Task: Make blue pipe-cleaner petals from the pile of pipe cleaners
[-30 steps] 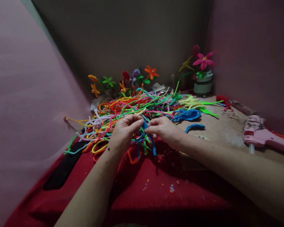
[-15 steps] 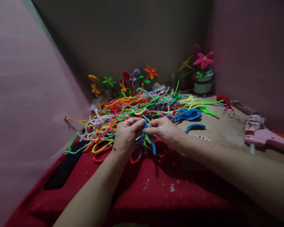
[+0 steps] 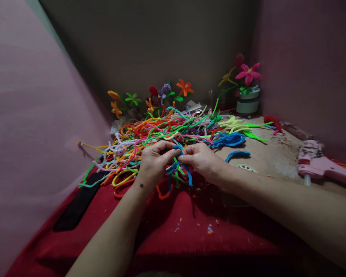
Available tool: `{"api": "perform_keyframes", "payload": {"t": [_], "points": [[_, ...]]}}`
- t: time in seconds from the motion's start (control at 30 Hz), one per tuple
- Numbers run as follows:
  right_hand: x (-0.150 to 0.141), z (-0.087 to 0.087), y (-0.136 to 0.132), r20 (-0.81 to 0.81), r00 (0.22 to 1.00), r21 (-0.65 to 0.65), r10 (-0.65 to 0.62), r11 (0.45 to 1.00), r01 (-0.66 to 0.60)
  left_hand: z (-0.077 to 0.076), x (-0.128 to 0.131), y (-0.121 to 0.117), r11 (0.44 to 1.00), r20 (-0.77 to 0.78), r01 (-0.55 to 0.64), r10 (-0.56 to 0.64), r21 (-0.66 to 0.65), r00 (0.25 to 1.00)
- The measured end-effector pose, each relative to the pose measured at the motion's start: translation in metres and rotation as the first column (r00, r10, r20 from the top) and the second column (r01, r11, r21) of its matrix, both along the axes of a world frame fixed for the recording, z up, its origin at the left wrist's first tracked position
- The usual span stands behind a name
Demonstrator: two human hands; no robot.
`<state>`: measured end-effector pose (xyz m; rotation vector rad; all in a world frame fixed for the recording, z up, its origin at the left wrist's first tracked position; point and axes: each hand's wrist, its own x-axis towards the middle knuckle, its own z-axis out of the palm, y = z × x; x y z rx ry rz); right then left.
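Between my two hands is a blue pipe cleaner (image 3: 187,174), bent, with ends hanging below the fingers. My left hand (image 3: 155,159) pinches it at the top between thumb and forefinger. My right hand (image 3: 203,158) pinches it from the other side, fingertips close to the left thumb. Part of the blue piece is hidden by the fingers. Just behind the hands spreads a large heap of coloured pipe cleaners (image 3: 161,129). A bundle of blue pipe cleaners (image 3: 229,140) lies right of the heap, with a short blue piece (image 3: 238,154) in front of it.
Pipe-cleaner flowers stand at the back, among them an orange flower (image 3: 185,87) and a pink flower (image 3: 248,74) by a pale green jar (image 3: 248,103). A pink glue gun (image 3: 320,165) lies at right. A black flat object (image 3: 79,204) rests on the red cloth (image 3: 173,238) at left.
Both hands have shifted very slightly, still pinching the blue pipe cleaner. Its top now looks more bent over between the fingertips, and its hanging ends have swung a little right.
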<state>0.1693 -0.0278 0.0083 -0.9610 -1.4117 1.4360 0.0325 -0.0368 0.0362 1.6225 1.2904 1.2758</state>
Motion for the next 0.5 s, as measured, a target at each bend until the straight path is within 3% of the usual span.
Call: {"api": "perform_keyframes", "payload": {"t": [0.07, 0.17, 0.27, 0.33, 0.4, 0.5], "points": [[0.001, 0.002, 0.0, -0.026, 1.0, 0.0, -0.011, 1.0, 0.011, 0.0, 0.001, 0.0, 1.0, -0.038, -0.01, 0.01, 0.018, 0.999], [0.003, 0.005, 0.002, -0.092, 0.995, -0.015, -0.024, 1.0, 0.023, 0.001, -0.005, 0.002, 0.99, -0.036, 0.083, -0.087, -0.115, 0.996], [0.004, 0.006, 0.006, -0.125, 0.991, -0.019, -0.05, 0.999, 0.048, 0.003, -0.011, 0.004, 0.947, -0.076, 0.194, -0.22, -0.257, 0.973], [0.005, 0.005, 0.008, -0.12, 0.99, -0.011, -0.069, 0.998, 0.069, 0.003, -0.012, 0.003, 0.942, -0.159, 0.198, -0.247, -0.272, 0.956], [0.005, 0.004, 0.009, -0.083, 0.992, 0.028, -0.094, 0.995, 0.097, 0.002, -0.009, 0.0, 0.975, -0.253, 0.144, -0.184, -0.169, 0.95], [0.005, 0.003, 0.01, -0.027, 0.989, 0.097, -0.144, 0.984, 0.146, -0.001, -0.002, -0.006, 0.993, -0.389, 0.045, 0.001, 0.107, 0.921]]}}
